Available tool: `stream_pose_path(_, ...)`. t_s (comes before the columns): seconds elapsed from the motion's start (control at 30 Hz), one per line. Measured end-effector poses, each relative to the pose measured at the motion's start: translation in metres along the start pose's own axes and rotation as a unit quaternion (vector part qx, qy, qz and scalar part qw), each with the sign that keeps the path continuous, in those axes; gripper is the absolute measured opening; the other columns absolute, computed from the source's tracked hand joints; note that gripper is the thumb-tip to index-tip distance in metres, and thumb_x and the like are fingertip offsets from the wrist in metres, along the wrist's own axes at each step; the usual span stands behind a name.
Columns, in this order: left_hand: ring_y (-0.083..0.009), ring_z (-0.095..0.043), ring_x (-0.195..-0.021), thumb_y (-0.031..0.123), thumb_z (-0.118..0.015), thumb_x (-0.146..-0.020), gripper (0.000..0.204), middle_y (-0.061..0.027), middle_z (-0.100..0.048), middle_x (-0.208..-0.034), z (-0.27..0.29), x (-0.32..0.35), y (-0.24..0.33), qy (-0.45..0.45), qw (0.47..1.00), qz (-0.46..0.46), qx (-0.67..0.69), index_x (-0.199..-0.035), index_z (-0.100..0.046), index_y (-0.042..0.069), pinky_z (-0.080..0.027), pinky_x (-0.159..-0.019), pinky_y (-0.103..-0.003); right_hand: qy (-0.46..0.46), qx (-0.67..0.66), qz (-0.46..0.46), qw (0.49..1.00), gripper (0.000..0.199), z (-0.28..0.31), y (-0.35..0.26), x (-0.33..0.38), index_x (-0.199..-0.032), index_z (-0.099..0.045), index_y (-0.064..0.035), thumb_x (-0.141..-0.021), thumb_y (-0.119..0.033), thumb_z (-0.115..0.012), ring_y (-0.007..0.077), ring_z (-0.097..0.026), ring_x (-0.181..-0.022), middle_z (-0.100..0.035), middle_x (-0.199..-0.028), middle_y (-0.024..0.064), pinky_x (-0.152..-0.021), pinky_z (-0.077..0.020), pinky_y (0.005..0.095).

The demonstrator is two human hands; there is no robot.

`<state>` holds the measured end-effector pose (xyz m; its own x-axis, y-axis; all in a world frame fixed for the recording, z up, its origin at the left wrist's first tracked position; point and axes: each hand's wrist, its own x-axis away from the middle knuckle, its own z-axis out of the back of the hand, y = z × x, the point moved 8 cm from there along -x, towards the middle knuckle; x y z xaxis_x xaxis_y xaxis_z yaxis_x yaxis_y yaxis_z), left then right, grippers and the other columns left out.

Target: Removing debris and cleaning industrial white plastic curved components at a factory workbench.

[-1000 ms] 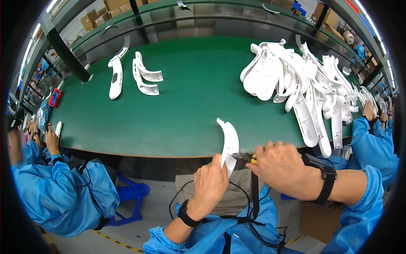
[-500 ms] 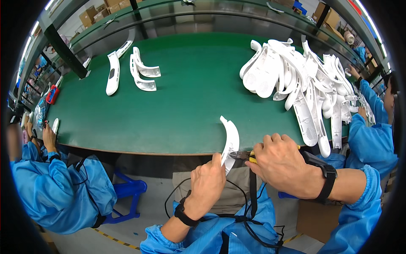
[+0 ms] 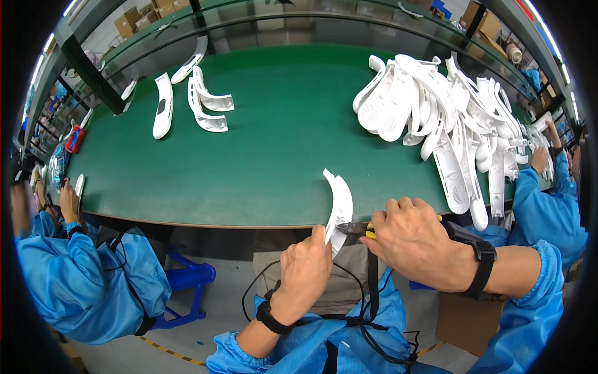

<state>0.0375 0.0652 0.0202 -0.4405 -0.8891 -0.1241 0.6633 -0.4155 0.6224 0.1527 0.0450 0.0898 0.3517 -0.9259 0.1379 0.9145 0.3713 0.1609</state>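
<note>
While the left hand (image 3: 305, 269) pinches a curved, smooth white plastic shell (image 3: 339, 209), the right hand (image 3: 414, 240) grips yellow-handled metal cutters (image 3: 361, 229) against it above the green tabletop (image 3: 280, 143).

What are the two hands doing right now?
Left hand: closed on a curved white plastic piece.
Right hand: closed on small cutters with yellow handles, tip at the piece.

The green counter (image 3: 274, 156) lies bare through its middle, from the near edge to the far rail, giving a broad lane for a hand. A heap of white plastic parts (image 3: 448, 118) blocks the right side. A few loose white parts (image 3: 187, 103) sit far left. Seated workers flank both ends.
</note>
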Motion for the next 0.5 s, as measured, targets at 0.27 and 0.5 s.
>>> stream_pose_path(0.27,-0.0407,-0.064,-0.063,0.004,-0.062,-0.083,0.015,-0.0207,-0.064,-0.07,-0.0017,0.0002,-0.001,0.003,1.0,-0.001,0.0,-0.093,-0.052,-0.003,-0.049,-0.056,-0.05,-0.007,-0.019,-0.004,1.0,0.037,-0.0018,0.0006,0.0019,-0.074,-0.062,0.0002,-0.085,-0.034,-0.068,0.0262,-0.061,-0.065,-0.058,-0.068,0.0122,-0.058,-0.0485,0.0358)
stream_pose_path(0.5,-0.0407,-0.064,-0.063,0.003,-0.062,-0.083,0.017,-0.0209,-0.065,-0.072,-0.0025,0.0007,-0.0011,-0.001,1.0,0.0,-0.011,-0.096,-0.054,-0.003,-0.05,-0.056,-0.05,0.005,-0.025,0.019,0.999,0.031,-0.0004,0.0025,0.0007,-0.075,-0.064,-0.0021,-0.088,-0.03,-0.064,0.0234,-0.063,-0.063,-0.06,-0.067,0.01,-0.054,-0.049,0.0329)
